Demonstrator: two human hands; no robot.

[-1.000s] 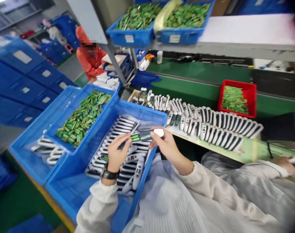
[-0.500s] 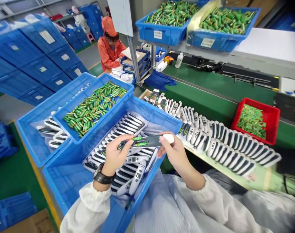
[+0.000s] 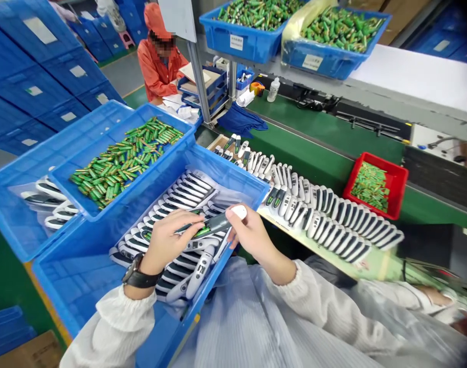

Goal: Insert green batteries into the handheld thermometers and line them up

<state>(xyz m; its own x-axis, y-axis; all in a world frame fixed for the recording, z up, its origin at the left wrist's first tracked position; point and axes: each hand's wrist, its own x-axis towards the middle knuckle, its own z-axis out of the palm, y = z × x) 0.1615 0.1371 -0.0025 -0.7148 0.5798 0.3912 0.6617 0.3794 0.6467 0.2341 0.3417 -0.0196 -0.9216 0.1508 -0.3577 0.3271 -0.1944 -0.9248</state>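
Hands (image 3: 164, 243) on device (image 3: 218, 223), labels (image 3: 236, 42) unreadable

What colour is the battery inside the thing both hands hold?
Green; the battery shows best in the head view.

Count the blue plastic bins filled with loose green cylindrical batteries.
3. One bin is beyond the left hand, at picture left; a second bin and a third bin stand side by side on the raised grey shelf. Others may be hidden.

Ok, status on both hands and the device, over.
Left hand pinching device at battery end. Right hand gripping its white tip. Green battery showing. Blue bin of similar devices underneath.
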